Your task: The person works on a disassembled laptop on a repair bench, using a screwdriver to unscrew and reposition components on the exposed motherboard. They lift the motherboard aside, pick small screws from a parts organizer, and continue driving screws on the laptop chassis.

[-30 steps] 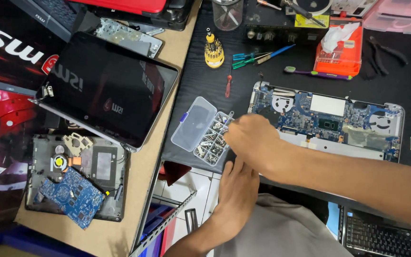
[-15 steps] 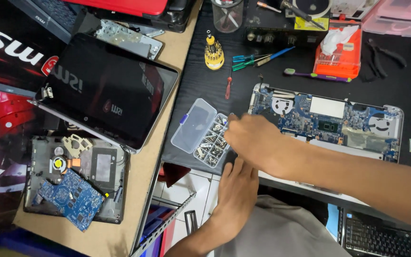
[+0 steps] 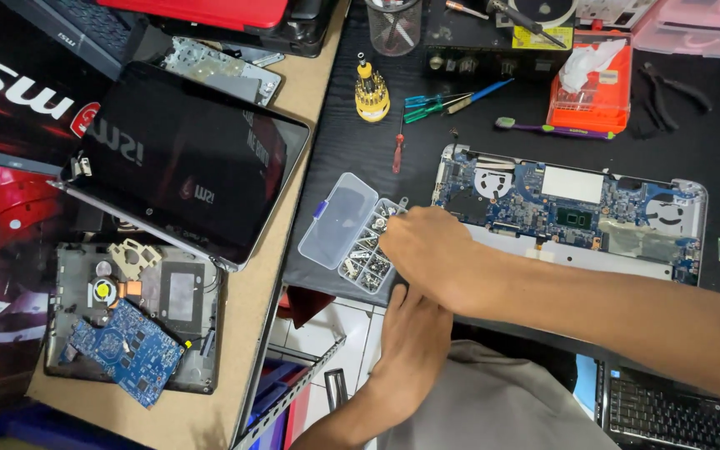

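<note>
Black laptop screen panel [image 3: 185, 162] lying flat on wooden table [image 3: 293, 275], left of centre. Below it, opened laptop base [image 3: 139, 312] with blue circuit board [image 3: 122, 354] resting tilted across its lower part. On black mat [image 3: 352, 167]: yellow screwdriver bit holder [image 3: 371, 93] upright, small red screwdriver [image 3: 397, 148] beside it, blue and green tools [image 3: 447, 100] just right. Purple-handled brush [image 3: 552, 129] near orange tissue box [image 3: 589, 83]. Black pliers [image 3: 668, 87] far right. Clear cup [image 3: 393, 25] at top edge. Keyboard [image 3: 664, 412] at bottom right, partly hidden.
</note>
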